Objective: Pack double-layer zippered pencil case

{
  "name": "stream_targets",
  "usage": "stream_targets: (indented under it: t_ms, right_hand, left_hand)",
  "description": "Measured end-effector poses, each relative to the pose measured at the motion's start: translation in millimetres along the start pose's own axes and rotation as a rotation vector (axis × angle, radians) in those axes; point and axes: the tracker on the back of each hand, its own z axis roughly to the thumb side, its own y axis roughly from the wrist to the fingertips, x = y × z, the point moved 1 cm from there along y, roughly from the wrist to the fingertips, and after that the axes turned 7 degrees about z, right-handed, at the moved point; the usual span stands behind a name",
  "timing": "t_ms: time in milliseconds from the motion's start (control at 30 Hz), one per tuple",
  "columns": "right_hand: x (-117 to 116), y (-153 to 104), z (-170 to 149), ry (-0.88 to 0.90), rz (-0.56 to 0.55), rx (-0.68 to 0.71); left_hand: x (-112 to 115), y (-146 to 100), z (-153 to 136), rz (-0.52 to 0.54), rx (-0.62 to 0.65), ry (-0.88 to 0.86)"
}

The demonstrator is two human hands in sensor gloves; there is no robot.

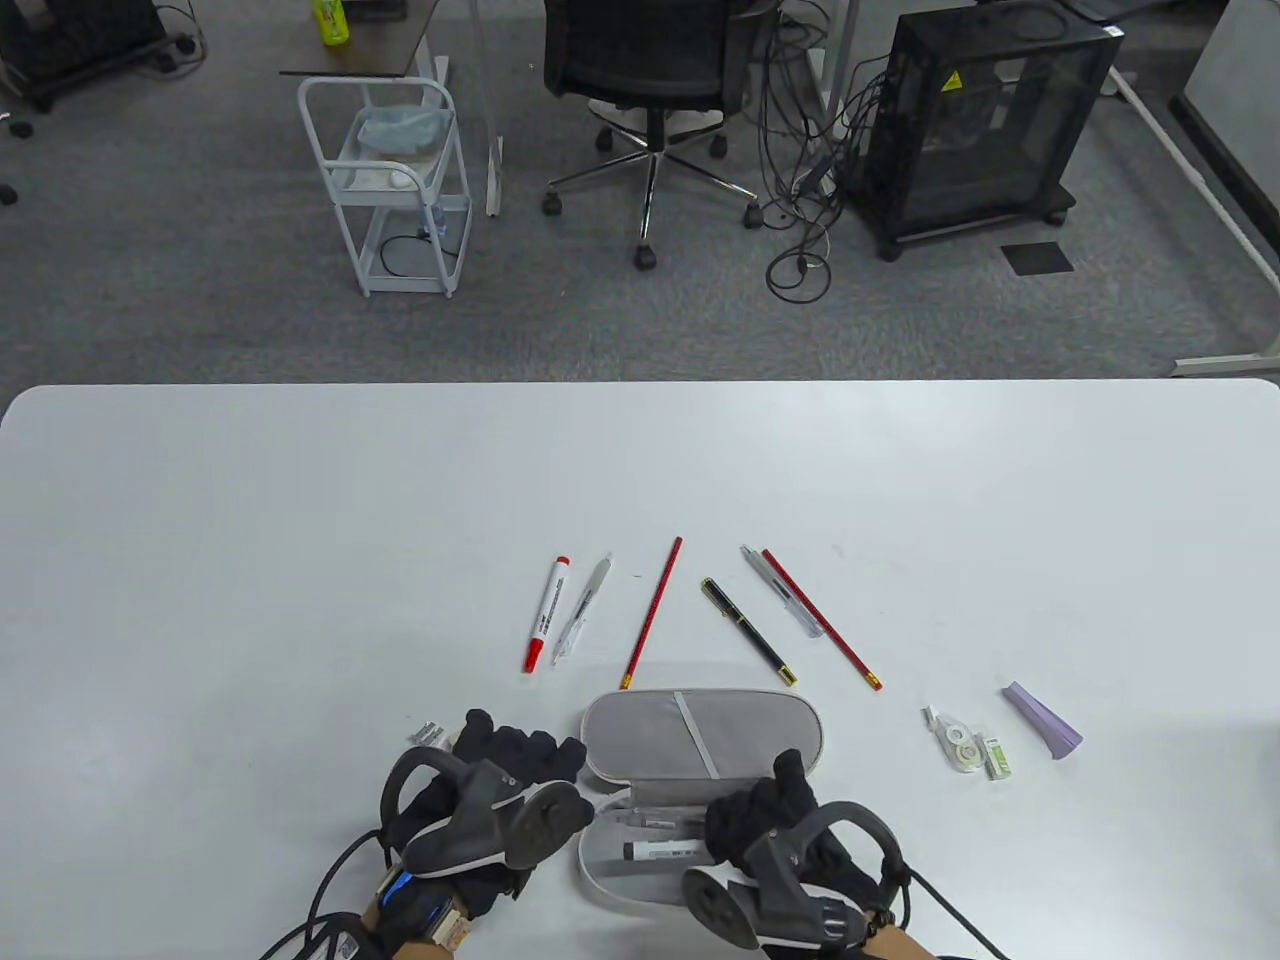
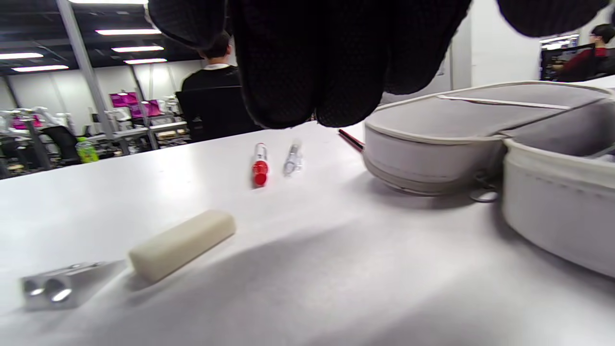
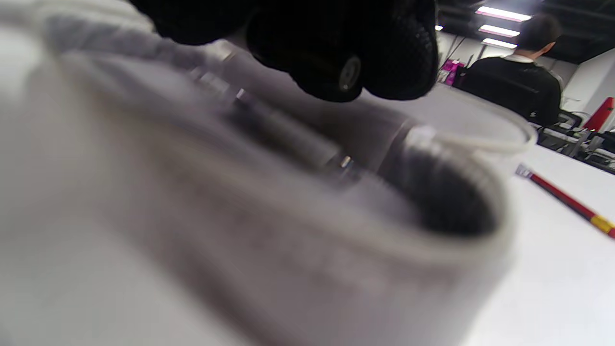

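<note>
At the bottom centre of the table view, the left hand (image 1: pixel 515 765) hangs just left of the open grey fabric pencil case (image 1: pixel 700 745), fingers loosely curled and holding nothing. The right hand (image 1: pixel 770 815) reaches over the case's near half, fingers bent down into it; whether they pinch anything cannot be told. A white marker with a black cap (image 1: pixel 660 851) lies inside that half, between the two hands. Beyond the case, pens and pencils fan across the white table (image 1: pixel 300 560). Only the left wrist view shows the cream eraser block (image 2: pixel 182 244) and the metal two-hole sharpener (image 2: pixel 60 290), lower left, nearly touching; the right wrist view is mostly blurred case fabric.
</note>
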Motion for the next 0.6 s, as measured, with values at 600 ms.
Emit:
stream_targets:
  t_ms: [600]
  right_hand:
    - [0.2,-9.3,-34.7,0.251,-0.076,-0.039]
  left_hand:
    - [17.2,15.6,-52.6,-0.007,-0.346,0.050]
